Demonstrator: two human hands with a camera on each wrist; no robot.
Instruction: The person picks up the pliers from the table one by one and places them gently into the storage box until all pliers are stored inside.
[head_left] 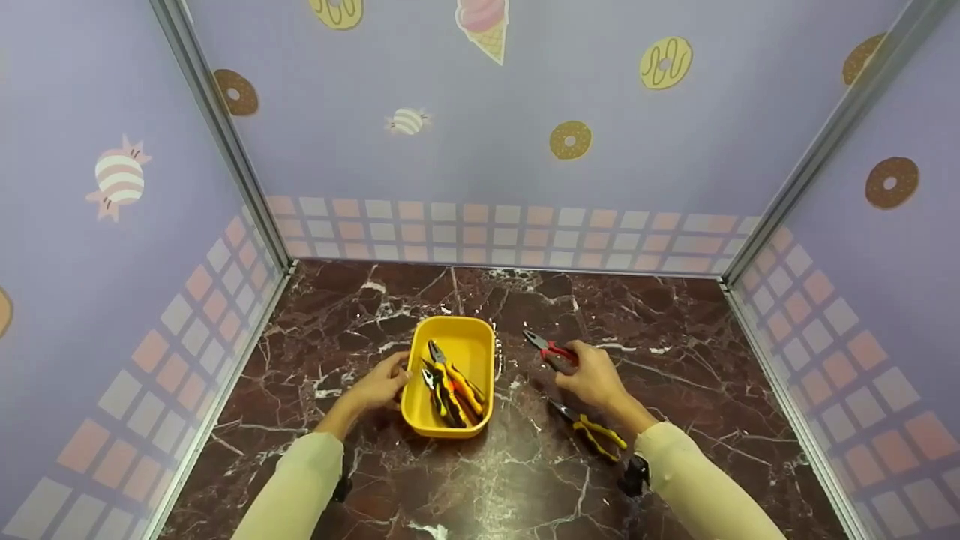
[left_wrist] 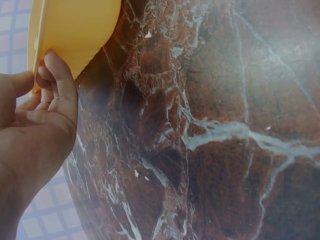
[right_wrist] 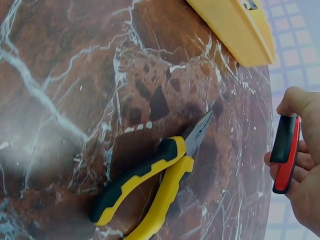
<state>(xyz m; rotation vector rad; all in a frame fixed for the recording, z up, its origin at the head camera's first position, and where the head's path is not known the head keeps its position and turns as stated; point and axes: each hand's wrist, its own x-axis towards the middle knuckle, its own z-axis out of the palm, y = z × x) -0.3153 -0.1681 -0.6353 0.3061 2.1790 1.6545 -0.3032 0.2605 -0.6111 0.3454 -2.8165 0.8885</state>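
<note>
My left hand [head_left: 381, 384] pinches the left rim of a yellow plastic bin [head_left: 478, 330]; in the left wrist view thumb and fingers meet at the bin's edge [left_wrist: 75, 35]. Several pliers [head_left: 450, 386] with yellow, black and orange handles lie together inside it. To the right of the bin, my right hand [head_left: 596, 375] holds red-and-black pliers [head_left: 551, 349] by the handles, their jaws pointing up and left. Nearer to me, below that hand, long-nose pliers [right_wrist: 167, 175] with yellow-and-black handles lie on the table.
The dark red marbled table [head_left: 510, 480] is enclosed by purple panels [head_left: 480, 165] at the back and both sides, with metal posts [head_left: 225, 135] at the corners. A black wrist device [head_left: 634, 475] sits at the right sleeve.
</note>
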